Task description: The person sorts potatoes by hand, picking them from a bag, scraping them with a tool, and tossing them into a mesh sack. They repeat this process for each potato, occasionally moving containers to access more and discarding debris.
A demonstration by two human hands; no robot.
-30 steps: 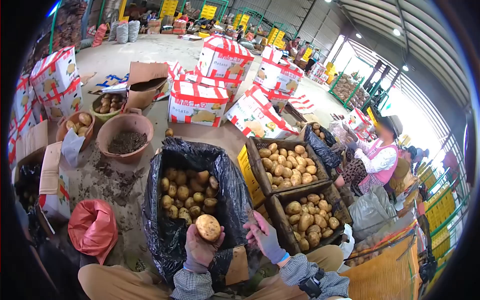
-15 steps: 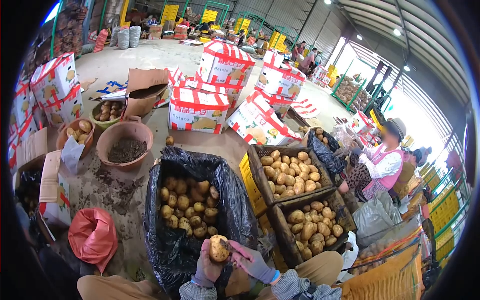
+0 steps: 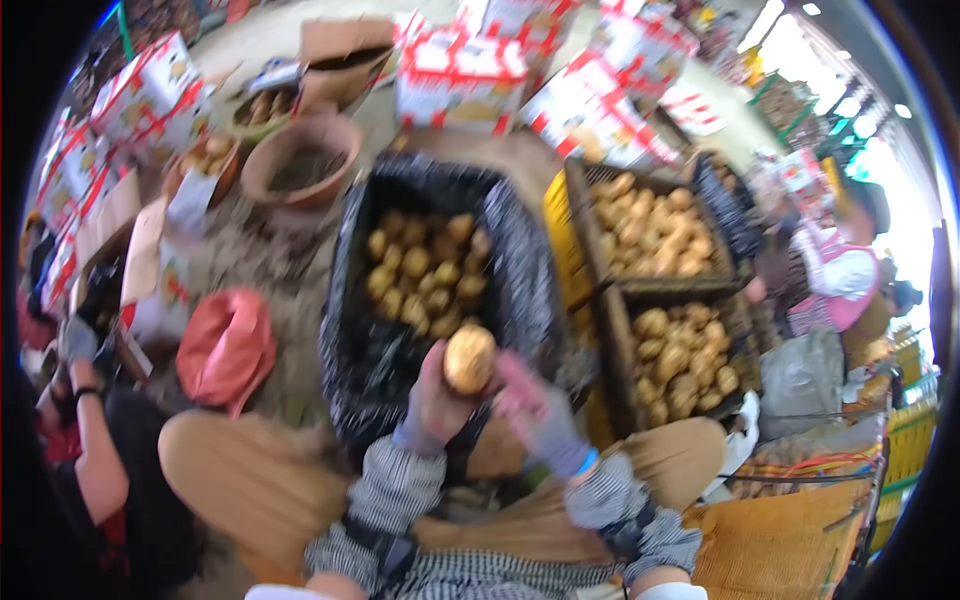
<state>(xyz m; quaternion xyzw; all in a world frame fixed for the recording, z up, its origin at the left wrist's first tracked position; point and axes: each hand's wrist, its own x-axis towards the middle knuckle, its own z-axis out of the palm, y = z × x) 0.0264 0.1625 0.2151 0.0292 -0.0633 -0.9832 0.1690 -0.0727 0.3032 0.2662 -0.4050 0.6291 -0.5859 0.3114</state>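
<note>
A left hand (image 3: 432, 405) grips a potato (image 3: 470, 360) near black plastic lining (image 3: 527, 265) — the right hand (image 3: 540, 418) is just beside, its hold unclear.

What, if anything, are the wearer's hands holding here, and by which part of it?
A potato, held by its lower left side, as pictured, in the left hand. Blur hides whether the right hand touches it.

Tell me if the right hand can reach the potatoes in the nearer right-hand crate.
Probably yes: the right hand is close to that crate, whose potatoes lie uncovered. The bent knee stands at the crate's near edge but leaves the top free.
</note>
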